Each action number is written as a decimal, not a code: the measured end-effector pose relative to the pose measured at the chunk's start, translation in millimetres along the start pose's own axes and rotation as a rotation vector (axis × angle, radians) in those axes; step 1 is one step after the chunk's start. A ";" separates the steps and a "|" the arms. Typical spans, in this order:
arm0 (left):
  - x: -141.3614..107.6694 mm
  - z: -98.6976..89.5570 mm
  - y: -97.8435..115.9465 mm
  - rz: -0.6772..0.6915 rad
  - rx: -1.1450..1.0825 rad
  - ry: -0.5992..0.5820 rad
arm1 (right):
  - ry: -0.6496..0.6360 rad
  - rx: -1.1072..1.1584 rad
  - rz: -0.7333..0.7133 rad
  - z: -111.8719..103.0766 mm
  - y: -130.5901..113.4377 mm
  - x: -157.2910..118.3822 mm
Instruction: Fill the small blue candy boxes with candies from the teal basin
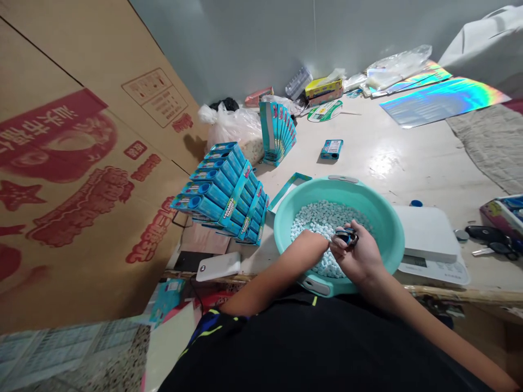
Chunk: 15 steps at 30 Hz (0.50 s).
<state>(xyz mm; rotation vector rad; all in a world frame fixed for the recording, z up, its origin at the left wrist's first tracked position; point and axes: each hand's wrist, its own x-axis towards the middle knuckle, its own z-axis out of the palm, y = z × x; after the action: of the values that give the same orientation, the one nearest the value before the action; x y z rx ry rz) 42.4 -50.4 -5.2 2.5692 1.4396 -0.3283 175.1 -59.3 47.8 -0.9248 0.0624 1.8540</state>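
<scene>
A turquoise plastic basin (388, 218) with grey grips stands in front of me, its bottom covered by many small pale-blue candies (322, 215). My left hand (319, 242) reaches down into the basin at the candies; its fingers are hidden behind the wrist. Above the basin's right half, my right hand (362, 253) is turned palm up, with fingers curled round a small blue box (346, 236) with a dark opening facing up. The two hands are close together. Left of the basin, blue candy boxes (229, 201) with round openings are stacked in tilted rows.
A white scale (429, 234) stands right of the basin, with scissors (496, 239) beyond it. A white power bank (218, 267) lies near the front edge. One blue box (331, 149) lies farther back, near fanned cartons (278, 133). A large cardboard box (93, 163) walls off the left.
</scene>
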 end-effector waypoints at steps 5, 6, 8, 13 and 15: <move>-27.2 -23.3 4.2 -0.057 -0.046 0.114 | -0.003 0.001 0.024 2.5 0.5 -0.6; -32.2 -29.0 4.3 -0.051 -0.055 0.122 | -0.005 -0.001 0.026 2.6 0.7 -0.5; -43.8 -43.0 1.7 -0.055 -0.061 0.131 | -0.009 -0.006 0.026 2.2 0.9 -0.3; -97.7 -104.6 -32.4 -0.062 -0.044 0.209 | 0.004 -0.003 0.059 1.1 1.0 0.4; -125.5 -140.5 -57.7 -0.128 -0.002 0.379 | 0.014 -0.009 0.069 1.4 1.5 0.7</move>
<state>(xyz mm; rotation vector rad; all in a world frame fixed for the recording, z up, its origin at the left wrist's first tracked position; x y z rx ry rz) -55.9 -86.4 161.7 2.6435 1.7266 0.1553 173.0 -58.9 47.9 -0.9518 0.0957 1.9132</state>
